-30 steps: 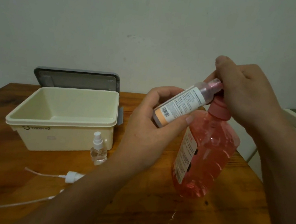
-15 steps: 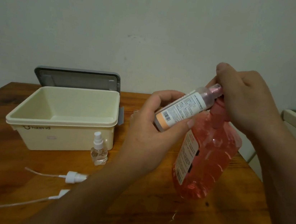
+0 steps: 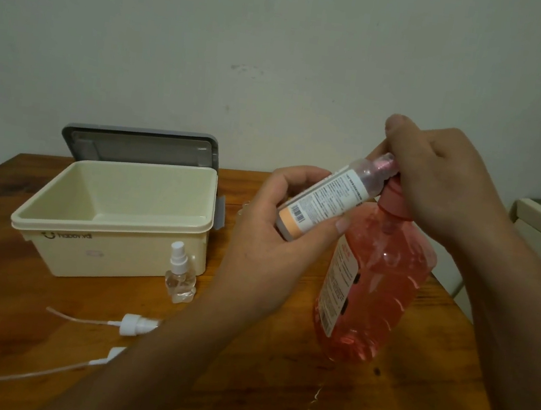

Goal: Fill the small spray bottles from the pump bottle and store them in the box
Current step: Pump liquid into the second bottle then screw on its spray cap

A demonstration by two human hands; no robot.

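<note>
Wooden surface [image 3: 39, 329]: grained, with the glint of a spill near its front.
Cream box [image 3: 112, 223]: rigid plastic, open, grey lid [image 3: 139, 144] propped behind it.
Pump bottle [image 3: 378, 288]: upright, right of the box. Clear thin-wall plastic, nearly full of pink liquid, so probably heavy and stable. Right grip [image 3: 436, 185] is clenched over its pump head.
Labelled spray bottle [image 3: 328, 200]: light, stiff, smooth cylinder, tilted with its neck at the pump spout. Left grip [image 3: 278, 240] grasps its lower body. The label zone looks the safest hold; likely slippery if wet.
Small clear spray bottle [image 3: 180, 275]: capped, standing just in front of the box.
White spray heads [image 3: 134, 324]: loose on the surface, with thin, bendy dip tubes.
</note>
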